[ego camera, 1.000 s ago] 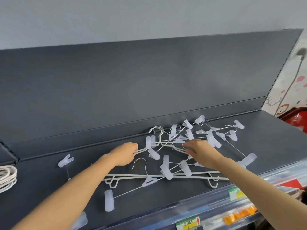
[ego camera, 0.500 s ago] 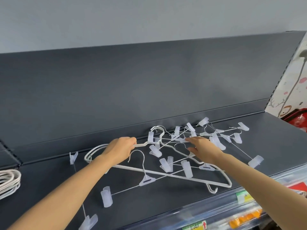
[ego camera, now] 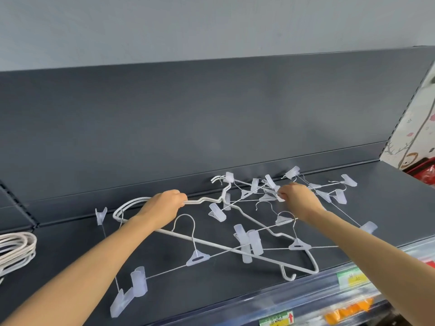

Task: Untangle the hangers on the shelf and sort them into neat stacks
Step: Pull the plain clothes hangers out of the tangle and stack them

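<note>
Two hands reach onto the dark shelf (ego camera: 235, 295). The left hand (ego camera: 164, 203) is curled tight round the top arm of the white hangers (ego camera: 211, 243), a few thick ones held together as one bunch. Their hooks point at the back wall, and one corner sits near the front edge of the shelf.

The right hand (ego camera: 296, 198), to the right of the white hangers, pinches a clear clip (ego camera: 280, 197) with its fingertips. That clip is part of the messy pile of clip hangers (ego camera: 254, 184), behind and to the right of the white hangers. The thin wires cross every way, and some lie over the white hangers.

One more clip hanger (ego camera: 197, 257) lies in front, with its metal hook poking up over their long bar.

Far to the left of the white hangers is a neat stack (ego camera: 18, 248) of the same thick kind.
</note>
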`<state>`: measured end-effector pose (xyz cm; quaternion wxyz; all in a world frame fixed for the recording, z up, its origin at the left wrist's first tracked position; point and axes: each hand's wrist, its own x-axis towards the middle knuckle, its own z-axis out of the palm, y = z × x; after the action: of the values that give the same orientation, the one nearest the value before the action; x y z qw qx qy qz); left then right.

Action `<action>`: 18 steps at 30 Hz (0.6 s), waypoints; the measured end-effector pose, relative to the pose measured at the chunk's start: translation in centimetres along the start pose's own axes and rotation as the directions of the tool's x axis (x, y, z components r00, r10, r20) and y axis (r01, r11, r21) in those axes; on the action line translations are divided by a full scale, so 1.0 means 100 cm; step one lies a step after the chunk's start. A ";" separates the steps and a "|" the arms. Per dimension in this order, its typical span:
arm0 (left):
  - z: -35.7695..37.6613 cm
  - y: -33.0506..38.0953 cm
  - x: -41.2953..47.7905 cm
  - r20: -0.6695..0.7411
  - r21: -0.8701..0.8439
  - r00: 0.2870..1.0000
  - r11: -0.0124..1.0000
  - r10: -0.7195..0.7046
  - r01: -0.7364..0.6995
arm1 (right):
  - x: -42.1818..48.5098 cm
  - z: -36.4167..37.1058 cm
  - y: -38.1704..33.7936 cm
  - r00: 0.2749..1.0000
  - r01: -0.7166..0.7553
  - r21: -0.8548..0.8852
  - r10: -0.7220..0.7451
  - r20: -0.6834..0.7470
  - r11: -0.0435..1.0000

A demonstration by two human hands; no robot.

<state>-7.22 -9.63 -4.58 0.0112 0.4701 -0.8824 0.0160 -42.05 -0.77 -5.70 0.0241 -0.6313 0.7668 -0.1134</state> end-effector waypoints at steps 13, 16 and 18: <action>0.021 -0.018 -0.013 -0.029 0.025 0.998 0.998 -0.050 0.051 | -0.006 0.008 0.002 0.990 0.073 -0.196 -0.048 0.132 0.978; 0.029 -0.021 -0.014 -0.017 0.053 0.998 0.996 -0.068 0.069 | -0.013 0.013 0.001 0.987 0.104 -0.199 -0.077 0.142 0.975; 0.032 -0.023 -0.015 -0.009 0.061 0.997 0.995 -0.074 0.075 | -0.020 0.012 0.005 0.983 0.182 -0.094 -0.178 0.046 0.979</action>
<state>-4.54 -9.82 -7.84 0.0007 0.5026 -0.8634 0.0442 -41.89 1.04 -7.20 -0.0029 -0.7005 0.7107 -0.0654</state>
